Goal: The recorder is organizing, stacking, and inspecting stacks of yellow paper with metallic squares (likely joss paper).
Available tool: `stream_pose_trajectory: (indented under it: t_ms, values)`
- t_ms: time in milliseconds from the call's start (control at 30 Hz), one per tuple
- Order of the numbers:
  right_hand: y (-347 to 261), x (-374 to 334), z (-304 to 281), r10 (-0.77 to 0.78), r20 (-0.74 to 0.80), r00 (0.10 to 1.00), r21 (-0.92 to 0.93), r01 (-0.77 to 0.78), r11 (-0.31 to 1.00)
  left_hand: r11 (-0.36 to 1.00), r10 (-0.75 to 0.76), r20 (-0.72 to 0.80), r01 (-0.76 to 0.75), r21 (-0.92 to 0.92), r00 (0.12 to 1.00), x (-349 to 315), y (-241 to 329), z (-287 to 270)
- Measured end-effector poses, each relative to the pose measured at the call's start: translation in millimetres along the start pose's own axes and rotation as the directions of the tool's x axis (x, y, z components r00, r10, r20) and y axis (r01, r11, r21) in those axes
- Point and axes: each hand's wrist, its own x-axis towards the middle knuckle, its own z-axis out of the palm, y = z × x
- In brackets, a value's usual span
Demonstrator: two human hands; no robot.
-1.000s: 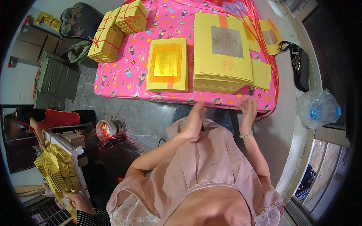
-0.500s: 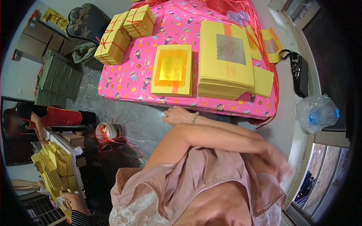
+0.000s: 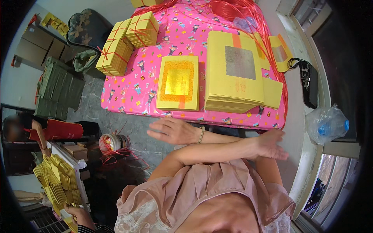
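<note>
My forearms cross in front of my body, the left one nearer to me. My left hand (image 3: 272,145) is at the right, held in the air with fingers apart and nothing in it. Out to the left reaches my right hand (image 3: 175,131), a beaded bracelet on its wrist, its fingers stretched out and empty. Just beyond it, a small stack of yellow paper (image 3: 178,82) with a gold square on top lies on the pink patterned table cover (image 3: 229,119). Beside that stands a taller stack of yellow paper sheets (image 3: 217,83) with a silver square.
Red-tied yellow paper bundles (image 3: 113,58) sit at the table's far left. Red plastic strands (image 3: 285,97) hang along its right edge. A bucket (image 3: 112,143) stands on the floor at left, near other people working at a side table with yellow folded paper (image 3: 58,174).
My left hand has risen from lower right. The right hand has shifted slightly left and toward me, its fingers now stretched out. The table sits lower in the picture.
</note>
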Motion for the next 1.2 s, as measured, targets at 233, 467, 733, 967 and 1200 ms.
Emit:
stream_pose_trajectory:
  t_ms: [233, 467, 733, 967, 1200]
  values:
    - [-17.6, 5.3, 20.2, -0.154, -0.272, 0.95, 0.124, 0.193, 0.973, 0.918, 0.163, -0.063, -0.175, -0.357, 0.985, 16.1, -5.2, 19.3]
    - [-33.9, -15.5, 40.8, -0.261, -0.333, 0.906, 0.138, 0.321, 0.937, 0.959, -0.018, -0.063, -0.001, -0.282, 0.998, 24.7, -26.0, 39.9]
    - [-62.8, -34.7, 54.7, -0.003, -0.25, 0.968, 0.286, 0.077, 0.955, 0.999, 0.033, 0.005, -0.033, -0.003, 0.999, 15.9, -19.0, 43.6]
    - [-71.2, -49.5, 54.6, 0.357, -0.153, 0.921, 0.523, -0.231, 0.821, 0.987, -0.022, 0.09, 0.008, 0.158, 0.996, 7.9, -23.9, 44.6]
    - [-30.8, -71.4, 20.0, 0.531, 0.044, 0.846, 0.166, -0.53, 0.831, 0.83, 0.039, 0.162, -0.122, 0.545, 0.986, 14.9, -19.6, 20.5]
